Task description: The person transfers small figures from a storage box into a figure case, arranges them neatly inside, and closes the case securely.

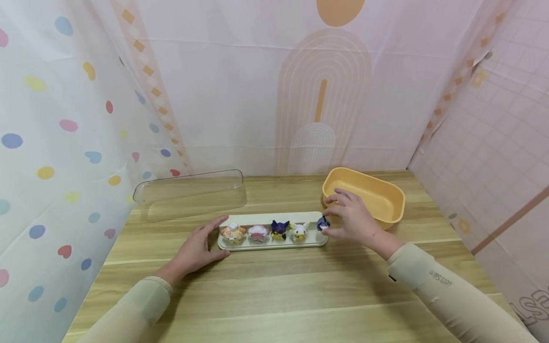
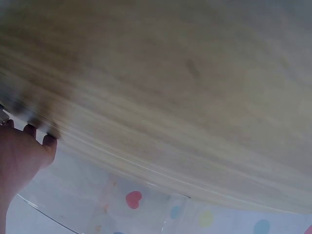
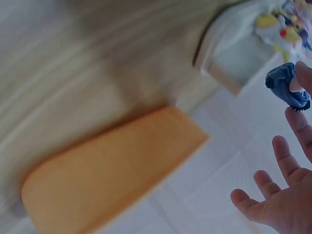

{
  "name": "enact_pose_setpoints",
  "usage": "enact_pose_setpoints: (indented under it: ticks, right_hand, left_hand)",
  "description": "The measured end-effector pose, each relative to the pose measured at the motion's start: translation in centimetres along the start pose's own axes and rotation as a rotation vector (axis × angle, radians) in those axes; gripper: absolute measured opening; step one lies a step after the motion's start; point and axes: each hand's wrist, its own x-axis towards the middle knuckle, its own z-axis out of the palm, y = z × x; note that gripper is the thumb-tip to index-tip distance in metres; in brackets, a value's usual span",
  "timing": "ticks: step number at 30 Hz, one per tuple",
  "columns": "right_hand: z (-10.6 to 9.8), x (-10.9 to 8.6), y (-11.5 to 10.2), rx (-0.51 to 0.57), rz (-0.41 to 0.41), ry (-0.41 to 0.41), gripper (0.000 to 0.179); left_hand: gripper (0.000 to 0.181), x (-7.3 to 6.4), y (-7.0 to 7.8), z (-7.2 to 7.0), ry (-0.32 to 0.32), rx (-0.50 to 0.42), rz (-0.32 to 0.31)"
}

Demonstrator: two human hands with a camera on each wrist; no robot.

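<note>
A long white tray lies mid-table with several small figurines in a row. From the left stand an orange-and-white figurine, a pink-and-white one, a purple-and-yellow one and a white-and-yellow one. Between thumb and index finger, my right hand pinches a dark blue figurine above the tray's right end; its other fingers are spread. My left hand rests at the tray's left end, thumb and fingers apart around that end.
Behind the right hand stands an orange bin. A clear plastic cover is at the back left of the wooden table. Patterned cloth hangs along the back and both sides.
</note>
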Motion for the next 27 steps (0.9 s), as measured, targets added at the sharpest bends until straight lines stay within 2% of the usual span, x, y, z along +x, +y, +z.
enact_pose_setpoints:
  ticks: [5, 8, 16, 27]
  right_hand:
    - [1.5, -0.2, -0.8, -0.014, 0.035, -0.081, 0.038]
    - [2.2, -0.3, -1.1, -0.013, 0.048, -0.102, 0.040]
    - [3.8, -0.6, -1.2, 0.013, 0.083, -0.115, 0.040]
    - [4.9, -0.8, -1.0, -0.030, 0.070, -0.094, 0.044]
  left_hand:
    - [0.096, 0.0, 0.0, 0.0, 0.009, 0.002, 0.004]
    - [0.096, 0.0, 0.0, 0.0, 0.011, 0.004, 0.008]
    - [0.096, 0.0, 0.0, -0.1, 0.008, 0.004, 0.004]
    - [0.096, -0.1, 0.1, -0.1, 0.014, 0.000, 0.005]
